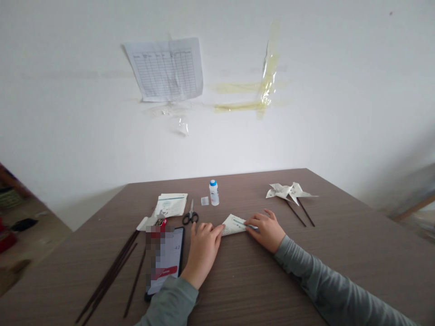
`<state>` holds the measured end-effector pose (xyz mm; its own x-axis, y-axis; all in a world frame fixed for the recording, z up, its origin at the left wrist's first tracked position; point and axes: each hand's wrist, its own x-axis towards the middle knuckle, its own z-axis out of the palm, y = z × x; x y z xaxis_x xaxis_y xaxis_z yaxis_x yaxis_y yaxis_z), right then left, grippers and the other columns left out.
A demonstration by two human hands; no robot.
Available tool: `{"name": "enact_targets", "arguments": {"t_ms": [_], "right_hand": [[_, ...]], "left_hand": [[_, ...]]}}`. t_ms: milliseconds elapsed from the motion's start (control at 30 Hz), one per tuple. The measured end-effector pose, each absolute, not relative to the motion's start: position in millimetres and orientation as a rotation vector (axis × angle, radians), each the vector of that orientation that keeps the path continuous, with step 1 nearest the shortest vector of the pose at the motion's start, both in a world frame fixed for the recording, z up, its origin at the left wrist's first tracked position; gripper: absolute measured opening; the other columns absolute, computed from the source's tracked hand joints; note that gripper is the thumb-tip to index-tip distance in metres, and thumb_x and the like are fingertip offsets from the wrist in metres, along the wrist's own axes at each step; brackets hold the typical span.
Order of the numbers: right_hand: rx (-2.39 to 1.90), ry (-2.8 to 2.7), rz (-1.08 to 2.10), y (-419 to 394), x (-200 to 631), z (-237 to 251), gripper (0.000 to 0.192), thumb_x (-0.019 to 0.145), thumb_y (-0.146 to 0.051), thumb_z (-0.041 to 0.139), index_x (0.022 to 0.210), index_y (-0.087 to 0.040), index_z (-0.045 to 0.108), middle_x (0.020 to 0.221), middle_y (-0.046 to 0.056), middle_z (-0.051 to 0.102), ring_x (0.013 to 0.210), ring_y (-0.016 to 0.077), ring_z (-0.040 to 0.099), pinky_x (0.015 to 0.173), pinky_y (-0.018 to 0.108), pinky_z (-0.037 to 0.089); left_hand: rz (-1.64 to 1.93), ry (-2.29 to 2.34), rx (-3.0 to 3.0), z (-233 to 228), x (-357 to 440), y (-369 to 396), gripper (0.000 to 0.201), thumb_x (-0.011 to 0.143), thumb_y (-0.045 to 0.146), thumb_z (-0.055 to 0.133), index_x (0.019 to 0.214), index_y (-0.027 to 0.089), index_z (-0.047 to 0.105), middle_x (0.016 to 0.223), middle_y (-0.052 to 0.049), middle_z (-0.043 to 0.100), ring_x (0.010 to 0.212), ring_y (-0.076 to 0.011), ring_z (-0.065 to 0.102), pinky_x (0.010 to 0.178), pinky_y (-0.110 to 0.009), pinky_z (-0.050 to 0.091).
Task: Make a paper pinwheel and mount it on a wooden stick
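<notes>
A small folded piece of printed paper [234, 223] lies on the brown wooden table [340, 253]. My left hand [203, 246] rests flat on the table with its fingertips pinching the paper's left corner. My right hand [267, 230] presses down on the paper's right edge with its fingers spread over it. Black-handled scissors [190, 215] lie just beyond my left hand. A small white glue bottle with a blue cap [214, 192] stands upright behind the paper.
A phone [165, 260] lies left of my left arm, with several dark thin sticks [112, 271] beside it. A stack of printed paper sheets [171, 204] sits at the back. Two paper pinwheels on sticks [290, 192] lie at the right. A printed table sheet [166, 69] hangs on the wall.
</notes>
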<state>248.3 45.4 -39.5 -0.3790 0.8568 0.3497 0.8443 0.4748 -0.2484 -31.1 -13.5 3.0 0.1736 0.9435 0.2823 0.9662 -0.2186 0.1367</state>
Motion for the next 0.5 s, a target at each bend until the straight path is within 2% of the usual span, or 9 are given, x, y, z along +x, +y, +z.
{"name": "enact_targets", "arguments": {"t_ms": [167, 333, 500], "right_hand": [[-1.503, -2.3, 0.08, 41.3, 244.2, -32.8, 0.032, 0.122, -0.025, 0.077, 0.138, -0.039, 0.102, 0.134, 0.009, 0.101, 0.134, 0.0353, 0.094, 0.149, 0.074, 0.051], [-1.516, -2.296, 0.086, 39.3, 243.3, -30.8, 0.033, 0.123, -0.024, 0.078, 0.141, -0.039, 0.102, 0.135, 0.01, 0.1, 0.136, 0.0351, 0.093, 0.15, 0.072, 0.051], [-1.491, -2.284, 0.044, 40.0, 243.5, -34.9, 0.034, 0.12, -0.022, 0.079, 0.137, -0.04, 0.103, 0.131, 0.008, 0.1, 0.13, 0.0338, 0.094, 0.148, 0.073, 0.052]], "left_hand": [[-0.434, -1.909, -2.371, 1.1, -30.2, -12.4, 0.045, 0.124, 0.015, 0.071, 0.143, 0.039, 0.103, 0.122, -0.011, 0.095, 0.132, -0.0371, 0.087, 0.144, -0.076, 0.056], [-0.422, -1.921, -2.363, -0.9, -28.5, -12.4, 0.045, 0.123, 0.015, 0.071, 0.141, 0.04, 0.104, 0.122, -0.01, 0.094, 0.132, -0.0368, 0.086, 0.145, -0.077, 0.054], [-0.402, -1.944, -2.358, 1.2, -27.0, -13.1, 0.044, 0.123, 0.014, 0.073, 0.14, 0.039, 0.104, 0.124, -0.011, 0.094, 0.134, -0.0367, 0.086, 0.147, -0.077, 0.052]]}}
